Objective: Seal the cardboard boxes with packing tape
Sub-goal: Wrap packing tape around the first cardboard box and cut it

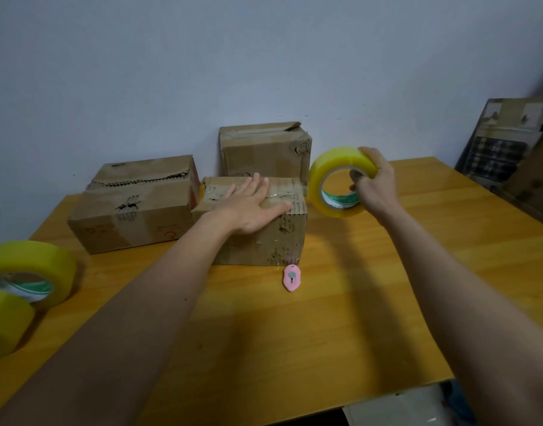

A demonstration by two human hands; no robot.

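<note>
Pressing flat on the top of the nearest cardboard box (pixel 264 238), the left hand (pixel 253 207) lies with fingers straight over a clear strip of tape. The right hand (pixel 373 182) grips a yellowish tape roll (pixel 337 179) just right of that box, above the desk (pixel 356 302). The roll's core carries green print, too blurred to read. All three worn boxes are closed.

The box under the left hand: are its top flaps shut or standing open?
Shut. The box has its top flaps lying flat, the left hand pressing on them with straight fingers, clear tape across the seam.
</note>
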